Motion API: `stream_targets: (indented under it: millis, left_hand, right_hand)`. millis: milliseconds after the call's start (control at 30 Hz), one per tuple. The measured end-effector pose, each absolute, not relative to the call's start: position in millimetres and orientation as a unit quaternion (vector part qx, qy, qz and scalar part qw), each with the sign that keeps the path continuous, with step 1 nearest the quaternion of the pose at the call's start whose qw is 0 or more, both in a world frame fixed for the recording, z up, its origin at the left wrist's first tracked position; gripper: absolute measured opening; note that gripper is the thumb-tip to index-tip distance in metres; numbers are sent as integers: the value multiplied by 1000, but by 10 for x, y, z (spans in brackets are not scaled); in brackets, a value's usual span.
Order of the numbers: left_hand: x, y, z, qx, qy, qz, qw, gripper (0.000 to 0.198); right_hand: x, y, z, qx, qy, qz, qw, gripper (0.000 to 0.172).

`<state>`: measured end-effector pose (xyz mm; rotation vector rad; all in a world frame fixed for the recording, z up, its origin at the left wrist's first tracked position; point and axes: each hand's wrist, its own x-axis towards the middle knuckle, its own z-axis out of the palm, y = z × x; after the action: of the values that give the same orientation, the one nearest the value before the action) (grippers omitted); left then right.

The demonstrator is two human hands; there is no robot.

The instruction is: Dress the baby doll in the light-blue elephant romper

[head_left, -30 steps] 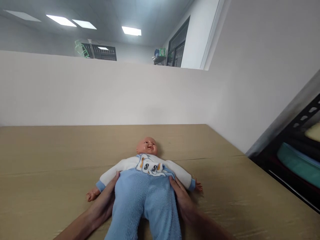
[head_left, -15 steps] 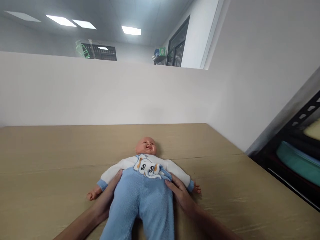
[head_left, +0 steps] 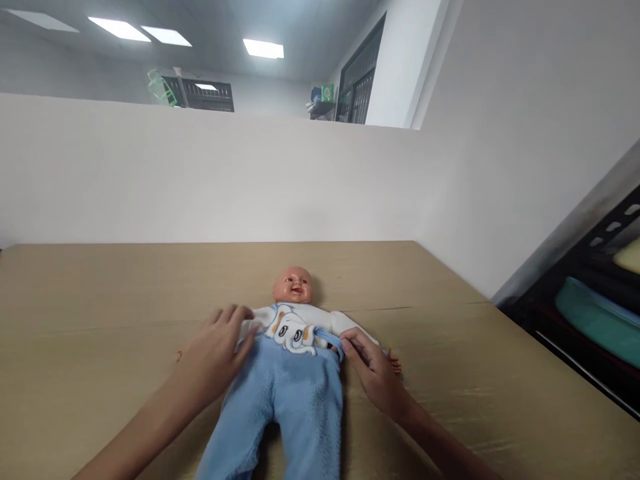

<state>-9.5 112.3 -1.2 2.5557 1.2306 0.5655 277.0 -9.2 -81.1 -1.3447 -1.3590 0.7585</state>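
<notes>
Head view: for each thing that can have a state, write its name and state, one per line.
Doll: lying face up on the table
Blue overalls: worn by the doll
Left hand: open, blurred
Right hand: pinching the overalls' edge
Ceiling lights: on

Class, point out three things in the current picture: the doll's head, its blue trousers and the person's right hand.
Doll's head (head_left: 293, 285): head view, middle of the face.
Blue trousers (head_left: 296, 381): head view, upper front.
Right hand (head_left: 382, 383): head view, back of the hand.
</notes>
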Motion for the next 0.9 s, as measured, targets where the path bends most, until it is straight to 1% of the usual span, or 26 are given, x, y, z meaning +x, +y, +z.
stream_targets:
  millis: [133,200,267,333,400,467,500,533,600,667,733,800,900]
  left_hand:
    - [545,904,150,935,244,215,142,25]
    - [832,882,155,953,189,191,140,27]
    - [1013,926,115,967,159,143,141,24]
    - [1079,999,53,973,137,111,146,21]
    - [1071,1064,-5,976,110,108,153,18]
    - [1040,1098,-41,974,84,126,167,14]
    - [1030,1104,-49,972,75,136,177,12]
    - [1027,1102,-54,969,69,144,187,12]
    - [1040,1086,-57,966,60,149,202,17]
    - [1068,1066,-66,965,50,150,207,20]
    - [1091,1056,-85,966,45,151,206,23]
    - [1101,1062,-106,964,47,154,213,24]
    - [1091,1095,-126,951,47,163,257,20]
  right_hand:
    - [2733,-88,-793,-556,-563,323,520,30]
    - [2739,-94,-788,-557,-558,322,525,30]
    - [2793,-124,-769,-568,-552,318,521,32]
    - [2920,-189,-726,-586,-559,320,492,33]
    - [3131,-280,-668,-606,-589,299,442,33]
    - [3400,-373,-623,-641,-613,218,407,31]
    - [3538,-412,-616,-667,-615,173,383,33]
    - [3665,-444,-625,-687,-613,141,364,40]
    - [3851,-483,-693,-738,-566,139,340,58]
    - [3915,-499,-815,-747,-551,187,321,70]
    - [3868,-512,-954,-728,-554,247,319,73]
    - [3757,-546,-1055,-707,-541,298,344,78]
    - [3573,-667,-1047,-663,-545,370,356,97]
